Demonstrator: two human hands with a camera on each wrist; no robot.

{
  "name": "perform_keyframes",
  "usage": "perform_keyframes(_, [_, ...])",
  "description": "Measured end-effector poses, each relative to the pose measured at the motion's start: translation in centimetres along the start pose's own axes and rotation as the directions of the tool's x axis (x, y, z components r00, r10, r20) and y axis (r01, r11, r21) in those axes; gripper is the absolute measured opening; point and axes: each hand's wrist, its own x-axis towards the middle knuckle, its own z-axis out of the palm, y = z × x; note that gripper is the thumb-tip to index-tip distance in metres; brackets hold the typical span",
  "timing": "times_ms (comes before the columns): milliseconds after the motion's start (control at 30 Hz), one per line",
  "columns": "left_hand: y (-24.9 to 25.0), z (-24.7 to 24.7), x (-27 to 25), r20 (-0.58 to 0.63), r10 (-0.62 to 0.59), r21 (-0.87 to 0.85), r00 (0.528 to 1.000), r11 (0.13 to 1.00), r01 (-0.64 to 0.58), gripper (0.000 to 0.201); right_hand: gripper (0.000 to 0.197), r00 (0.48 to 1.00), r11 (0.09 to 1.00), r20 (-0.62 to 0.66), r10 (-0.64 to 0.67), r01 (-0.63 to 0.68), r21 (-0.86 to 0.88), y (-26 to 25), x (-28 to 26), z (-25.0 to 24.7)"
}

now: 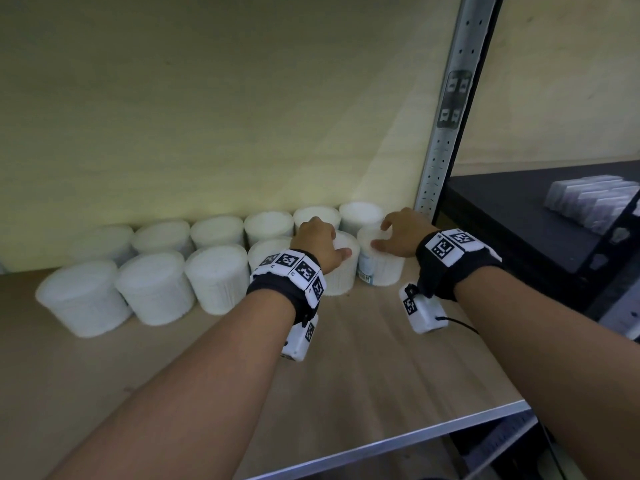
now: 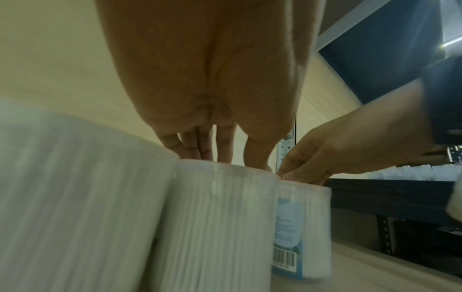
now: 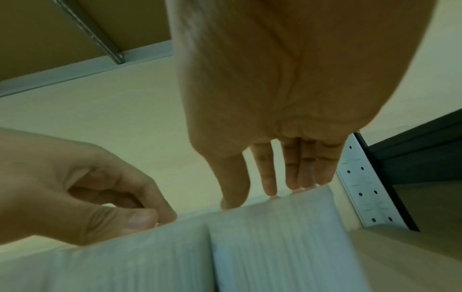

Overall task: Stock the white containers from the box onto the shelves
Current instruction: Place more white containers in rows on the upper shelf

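I'm reaching both arms into a pale wood shelf [image 1: 398, 368], setting two white containers at the right end of the front row. My left hand [image 1: 320, 242] is gripping the top of one container [image 1: 343, 271] from above, thumb on the near edge, fingers curled over the far side. My right hand [image 1: 401, 233] is doing the same w/ the end container [image 1: 379, 268], the one showing a blue label w/ a barcode low on its side. From the right wrist view its fingers [image 3: 300, 170] are reaching down straighter, tips touching the lid rim, thumb at the front edge.

I'm judging that the top grips are there so each tub can slide in tight against its neighbours w/o knuckles getting in the way. The two tubs are touching each other, and the left one is sitting just beside the next tub in the row.

Other containers [image 1: 152, 285] are already standing upright in two rows, back row against the cream back panel [image 1: 207, 116]. They're squat cylinders, flat lids, w/ fine vertical ribs showing through the sides; plastic, I think. A perforated grey metal upright [image 1: 446, 126] is bounding the shelf at right, just beside the end tub. Beyond it, a dark shelf is holding pale stacked packs [image 1: 588, 199]. The box isn't in view.
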Motion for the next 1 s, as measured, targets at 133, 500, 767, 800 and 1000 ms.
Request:
perform_keyframes(133, [0.0,0.1,0.0,-0.004,0.004,-0.004,1.0,1.0,-0.004,0.055,0.057,1.0,1.0,0.0,-0.004,0.004,0.0,-0.1,-0.1,0.1])
perform_keyframes(500, [0.3,0.0,-0.3,0.004,0.018,0.064,1.0,0.998,-0.018,0.054,0.04,0.994,0.985,0.045,-0.099,0.092,0.144,0.0,-0.6,-0.4])
perform_keyframes(767, [0.2,-0.1,-0.1,0.017,0.029,0.079,0.999,0.996,-0.03,0.055,0.042,0.994,0.994,-0.107,0.013,-0.001,0.109,0.1,-0.5,-1.7])
perform_keyframes(800, [0.2,-0.2,-0.1,0.02,0.03,0.082,0.999,0.996,-0.031,0.055,0.046,0.995,0.995,-0.091,0.033,-0.024,0.097,0.2,-0.3,-1.6])
perform_keyframes(1000, [0.3,-0.2,-0.2,0.024,0.035,0.108,0.999,0.993,-0.038,0.056,0.069,0.995,0.995,0.015,0.096,-0.097,0.019,-0.1,0.4,0.1])
